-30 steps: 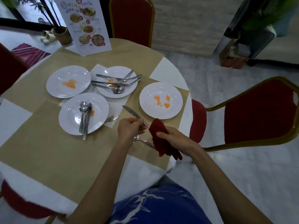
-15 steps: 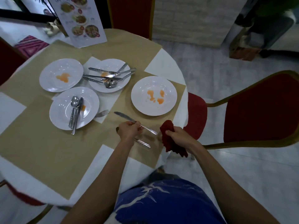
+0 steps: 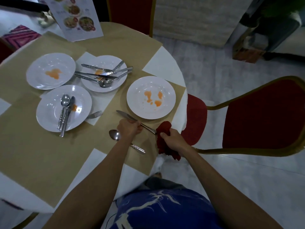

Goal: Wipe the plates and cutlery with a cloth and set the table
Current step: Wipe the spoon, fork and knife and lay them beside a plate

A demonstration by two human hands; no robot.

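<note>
KNIFE [image 3: 125, 115]: gripped mid-length in left hand [image 3: 129, 129], over mat [image 3: 49, 154], steadied for wiping | CLOTH [image 3: 165, 128]: bunched in right hand [image 3: 171, 140], closed round knife's handle end, likely to rub it | SPOON [image 3: 115, 135]: flat on mat beside left hand, within reach | PLATE [image 3: 148, 83]: just beyond knife, orange-stained, unwiped

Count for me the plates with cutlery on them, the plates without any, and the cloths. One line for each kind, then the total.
Plates with cutlery: 2
Plates without cutlery: 2
Red cloth: 1
Total: 5
</note>
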